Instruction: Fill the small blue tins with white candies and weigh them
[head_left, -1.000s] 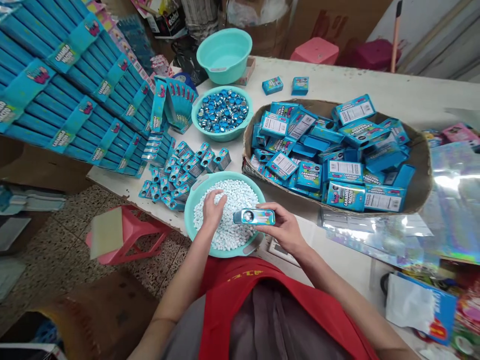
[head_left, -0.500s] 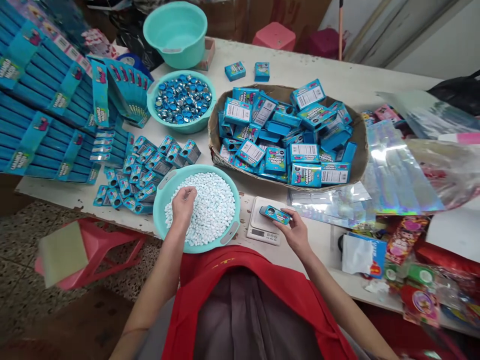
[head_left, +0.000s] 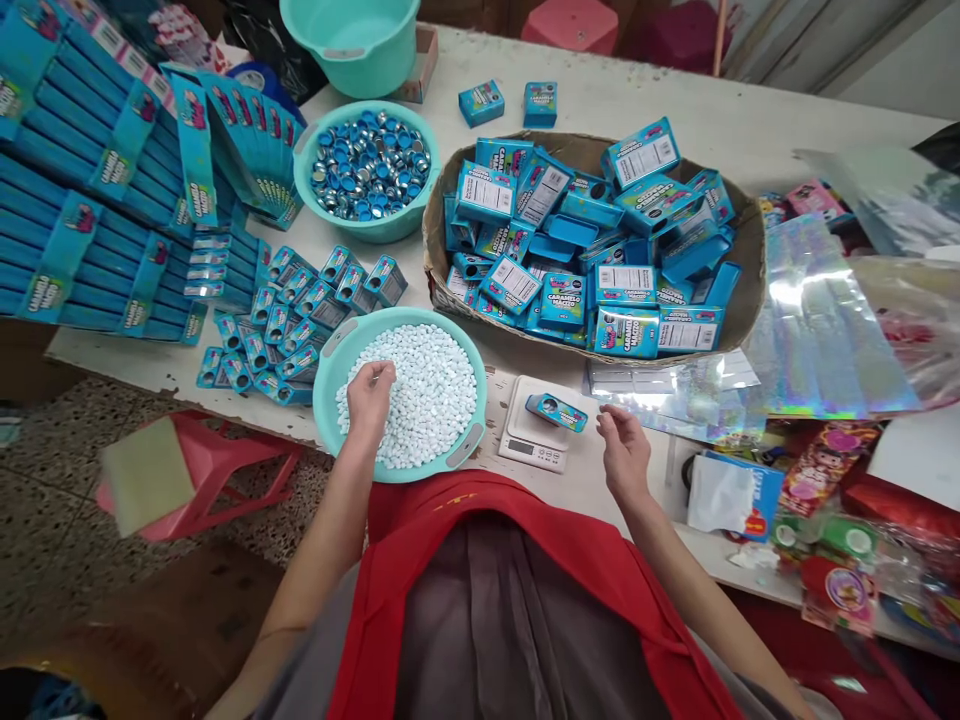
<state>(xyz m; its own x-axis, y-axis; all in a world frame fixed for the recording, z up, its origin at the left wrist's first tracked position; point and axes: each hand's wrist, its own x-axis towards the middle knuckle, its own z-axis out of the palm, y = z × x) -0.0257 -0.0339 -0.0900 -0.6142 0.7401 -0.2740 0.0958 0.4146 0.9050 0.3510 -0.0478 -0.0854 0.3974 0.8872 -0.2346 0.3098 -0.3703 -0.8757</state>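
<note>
One oblong, printed blue box [head_left: 568, 416]

white worktable [head_left: 675, 95], paint chipped along front edge | front: turquoise basin of white pellets [head_left: 466, 446]; digital scale [head_left: 519, 415] to its right | left: clustered blue cartons with round holes [head_left: 300, 325] | behind: basin of blue-and-silver caps [head_left: 375, 231]; cardboard tray of blue boxes [head_left: 744, 265]; two loose Caramelo Macizo boxes [head_left: 540, 104] | right: holographic sheets [head_left: 675, 388]
</note>
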